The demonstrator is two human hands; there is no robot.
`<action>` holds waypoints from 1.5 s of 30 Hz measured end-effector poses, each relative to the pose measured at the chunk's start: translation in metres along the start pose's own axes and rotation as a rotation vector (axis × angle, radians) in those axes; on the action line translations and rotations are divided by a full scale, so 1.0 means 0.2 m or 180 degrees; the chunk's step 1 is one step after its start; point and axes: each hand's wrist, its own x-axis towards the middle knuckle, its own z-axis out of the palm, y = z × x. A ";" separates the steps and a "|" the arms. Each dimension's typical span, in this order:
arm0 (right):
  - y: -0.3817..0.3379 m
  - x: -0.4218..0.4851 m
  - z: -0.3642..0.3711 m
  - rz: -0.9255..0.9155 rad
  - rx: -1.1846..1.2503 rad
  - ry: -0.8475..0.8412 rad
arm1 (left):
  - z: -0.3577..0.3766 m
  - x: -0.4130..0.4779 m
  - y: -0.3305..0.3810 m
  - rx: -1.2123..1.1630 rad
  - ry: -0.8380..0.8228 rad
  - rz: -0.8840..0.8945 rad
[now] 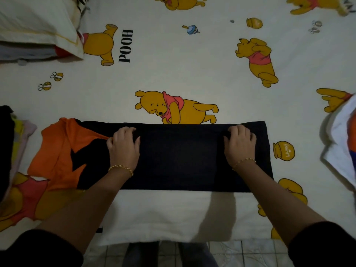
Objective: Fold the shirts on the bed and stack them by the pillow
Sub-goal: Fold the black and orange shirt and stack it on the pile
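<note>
Cream bedsheet (173, 64) printed with yellow bears, honey pots and bees fills most of the head view, with a strip of tiled floor (240, 253) showing past the near edge of the bed. A dark shirt (181, 158) lies flat on the sheet close to that edge, folded into a long band running left to right, and its orange sleeve (57, 151) spreads out crumpled at the left end. Both hands are on the shirt, well apart from each other. The left hand (124, 146) is near the band's left end, just beside the orange cloth, and the right hand (239, 143) is near its right end. The fingers of each hand are curled over the cloth near the far edge of the band and grip it, with small puckers of cloth at the fingertips. A thin gold bracelet (121, 168) sits on each wrist. A pale pillow (34, 26) lies at the far left corner, with layered grey and red cloth showing under its near edge. A pile of clothes (13, 139) rests at the left edge of the view, and a white garment (341, 143) lies at the right edge.
</note>
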 end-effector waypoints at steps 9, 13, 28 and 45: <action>-0.19 -0.27 0.19 -0.0681 0.0064 -0.0441 | 0.25 -0.25 0.23 0.0358 -0.0821 0.1304; -0.04 -0.23 0.19 0.0051 0.0212 -0.0364 | 0.29 -0.26 0.23 0.0401 -0.0866 0.1256; 0.32 -0.07 -0.07 0.2475 0.2206 -0.0847 | 0.25 -0.28 0.45 -0.0180 -0.0747 0.0907; 0.05 -0.04 -0.38 0.0316 0.2279 -0.1629 | 0.16 -0.25 0.81 -0.3771 -0.1639 -0.1733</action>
